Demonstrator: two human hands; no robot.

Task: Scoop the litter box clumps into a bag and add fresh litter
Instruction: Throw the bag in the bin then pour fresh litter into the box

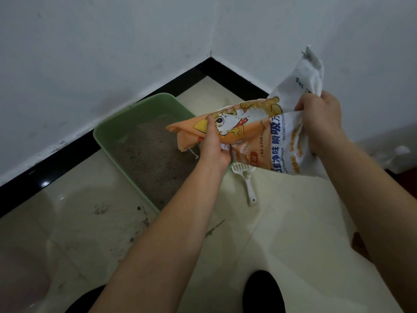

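Two grips, left hand (211, 147), right hand (321, 119), tight round one litter bag (274, 141); one scoop (249, 184).

On the litter bag (259, 136), between the left hand (212, 147) grip and the right hand (320, 123) grip, print reads "净味 瞬吸" and "INSTANTLY SUC", cut off

Orange-and-white litter sack (266, 132) with a cartoon duck and blue lettering, pale green litter box (108, 136) of grey litter (153, 159), white scoop (247, 177), cream floor tiles (79, 222), black skirting (56, 154).
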